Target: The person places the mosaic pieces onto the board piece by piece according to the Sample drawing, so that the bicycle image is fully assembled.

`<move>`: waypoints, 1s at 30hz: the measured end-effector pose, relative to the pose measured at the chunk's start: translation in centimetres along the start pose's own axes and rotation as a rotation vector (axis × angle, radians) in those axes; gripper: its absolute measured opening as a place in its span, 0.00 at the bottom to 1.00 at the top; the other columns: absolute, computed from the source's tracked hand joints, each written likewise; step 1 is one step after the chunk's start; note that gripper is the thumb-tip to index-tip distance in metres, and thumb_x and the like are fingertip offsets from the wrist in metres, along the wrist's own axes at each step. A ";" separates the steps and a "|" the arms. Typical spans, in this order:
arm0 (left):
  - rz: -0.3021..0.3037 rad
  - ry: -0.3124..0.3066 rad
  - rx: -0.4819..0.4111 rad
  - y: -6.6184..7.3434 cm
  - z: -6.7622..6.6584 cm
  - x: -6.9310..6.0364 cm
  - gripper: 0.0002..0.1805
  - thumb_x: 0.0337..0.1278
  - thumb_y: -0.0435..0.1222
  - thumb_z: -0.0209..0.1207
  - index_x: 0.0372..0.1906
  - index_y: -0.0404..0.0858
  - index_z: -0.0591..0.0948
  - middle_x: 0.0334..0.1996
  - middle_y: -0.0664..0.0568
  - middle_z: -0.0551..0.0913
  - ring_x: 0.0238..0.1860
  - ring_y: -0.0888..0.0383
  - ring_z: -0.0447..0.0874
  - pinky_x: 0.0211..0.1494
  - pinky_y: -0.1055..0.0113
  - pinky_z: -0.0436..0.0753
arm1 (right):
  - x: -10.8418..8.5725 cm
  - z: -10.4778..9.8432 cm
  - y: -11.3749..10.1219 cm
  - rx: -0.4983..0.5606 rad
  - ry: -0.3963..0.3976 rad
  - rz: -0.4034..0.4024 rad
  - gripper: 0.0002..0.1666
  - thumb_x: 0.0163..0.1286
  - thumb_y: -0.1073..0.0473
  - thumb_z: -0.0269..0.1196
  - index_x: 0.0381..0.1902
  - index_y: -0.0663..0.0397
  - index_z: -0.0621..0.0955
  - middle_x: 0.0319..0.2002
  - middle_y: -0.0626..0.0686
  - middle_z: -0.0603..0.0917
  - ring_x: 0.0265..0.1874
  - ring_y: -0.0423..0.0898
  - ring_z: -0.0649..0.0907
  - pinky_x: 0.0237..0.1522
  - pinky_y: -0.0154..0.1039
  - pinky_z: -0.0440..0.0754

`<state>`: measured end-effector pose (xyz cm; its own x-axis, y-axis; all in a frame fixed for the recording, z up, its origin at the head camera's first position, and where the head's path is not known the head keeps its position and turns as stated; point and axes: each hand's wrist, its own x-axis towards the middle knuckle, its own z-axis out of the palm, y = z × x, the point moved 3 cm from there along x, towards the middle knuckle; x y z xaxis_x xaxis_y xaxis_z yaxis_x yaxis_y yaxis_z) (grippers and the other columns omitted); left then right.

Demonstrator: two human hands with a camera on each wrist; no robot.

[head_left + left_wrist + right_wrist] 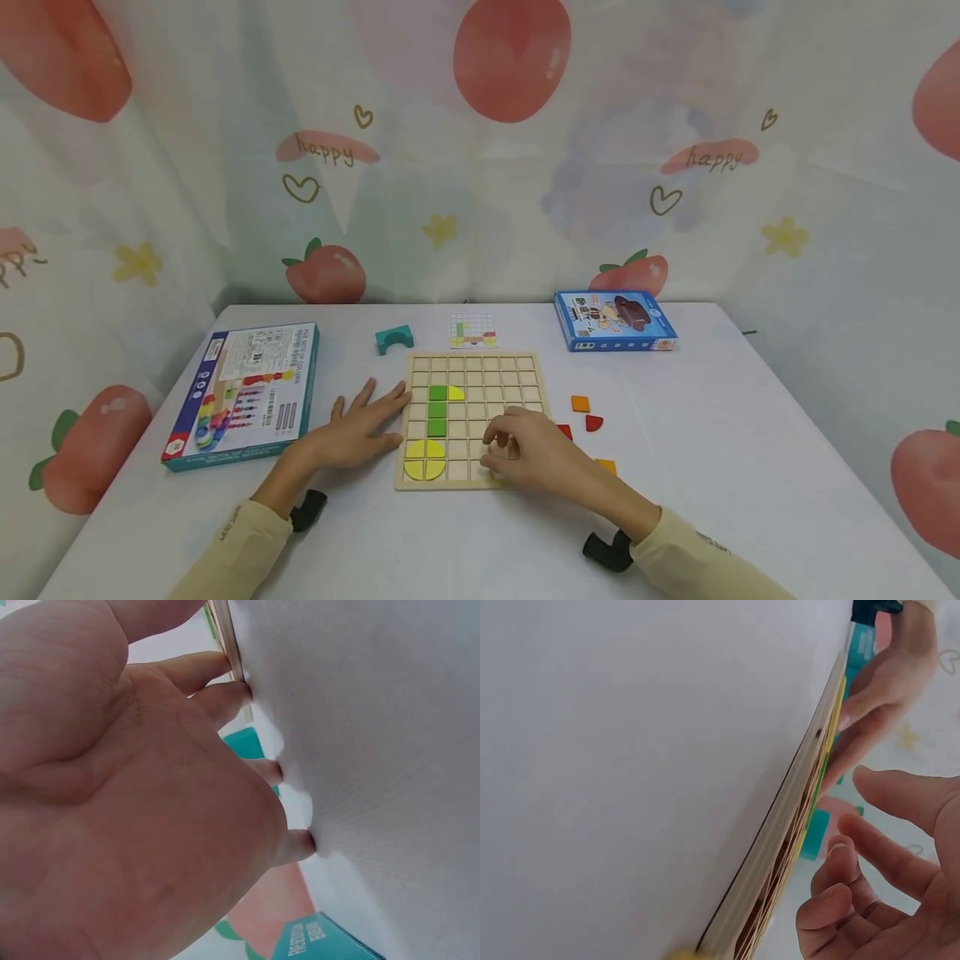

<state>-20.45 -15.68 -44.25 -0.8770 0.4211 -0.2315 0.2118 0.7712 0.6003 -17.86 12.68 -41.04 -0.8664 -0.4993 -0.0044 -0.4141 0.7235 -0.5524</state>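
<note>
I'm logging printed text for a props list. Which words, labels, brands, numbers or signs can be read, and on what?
"happy": backdrop, twice in full; another is cut off at far left.
"FIVE SETS OF COLUMN": teal-edged box, apparently; its smaller print is unreadable.
Blue box: characters too small to read surely.
Left sleeve, right sleeve: print unreadable.

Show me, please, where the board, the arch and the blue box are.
Board [476, 392]: head view, on a bare cell.
Arch [394, 335]: head view, on its upper part.
Blue box [613, 315]: head view, on its top face.
</note>
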 end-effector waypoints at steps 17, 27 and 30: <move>-0.019 -0.008 -0.001 0.2 -0.1 -0.1 0.40 0.77 0.44 0.58 0.86 0.47 0.56 0.88 0.50 0.47 0.88 0.35 0.23 0.79 0.24 0.23 | -0.9 -4.0 6.7 -0.013 0.065 0.022 0.09 0.70 0.56 0.73 0.44 0.51 0.87 0.33 0.44 0.81 0.30 0.40 0.76 0.31 0.29 0.78; -0.013 -0.002 -0.002 0.1 0.1 0.0 0.40 0.77 0.44 0.59 0.86 0.48 0.57 0.88 0.50 0.48 0.88 0.35 0.23 0.79 0.23 0.23 | -0.9 -6.2 9.5 -0.048 0.078 0.088 0.10 0.69 0.58 0.73 0.46 0.51 0.87 0.34 0.46 0.82 0.34 0.42 0.77 0.34 0.30 0.78; -0.018 -0.002 -0.003 0.2 0.1 0.0 0.40 0.77 0.44 0.59 0.86 0.48 0.57 0.88 0.50 0.48 0.88 0.35 0.23 0.79 0.23 0.23 | -0.7 -6.8 10.4 -0.047 0.075 0.090 0.10 0.69 0.58 0.73 0.47 0.53 0.87 0.34 0.47 0.83 0.32 0.43 0.77 0.33 0.30 0.79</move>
<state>-20.34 -15.49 -44.23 -0.8796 0.4085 -0.2437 0.1950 0.7771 0.5984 -23.49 23.84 -41.09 -0.9183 -0.3957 0.0112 -0.3450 0.7861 -0.5128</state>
